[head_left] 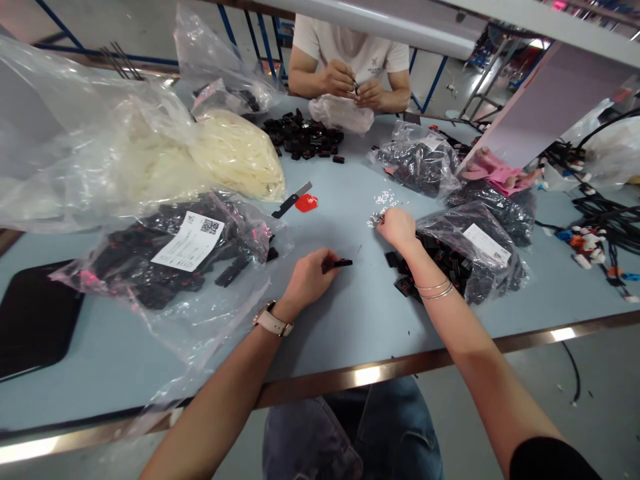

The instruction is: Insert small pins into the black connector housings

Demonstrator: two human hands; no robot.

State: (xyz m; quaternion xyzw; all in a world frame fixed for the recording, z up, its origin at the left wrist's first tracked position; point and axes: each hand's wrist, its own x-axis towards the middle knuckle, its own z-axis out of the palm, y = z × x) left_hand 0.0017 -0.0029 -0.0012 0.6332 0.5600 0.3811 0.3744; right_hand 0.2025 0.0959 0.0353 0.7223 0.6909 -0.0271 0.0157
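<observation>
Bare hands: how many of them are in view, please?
4. The wearer's left hand holds a black part; the wearer's right hand is at the white pieces. Across the table are a co-worker's two hands. No others show.

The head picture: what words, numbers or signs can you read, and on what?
No words or numbers are readable.
White paper label with square code, on front-left clear plastic bag: print too small.
White rectangular paper label, on front-right clear plastic bag: too blurred.
White short-sleeved T-shirt: plane sign; letters below too blurred.
</observation>
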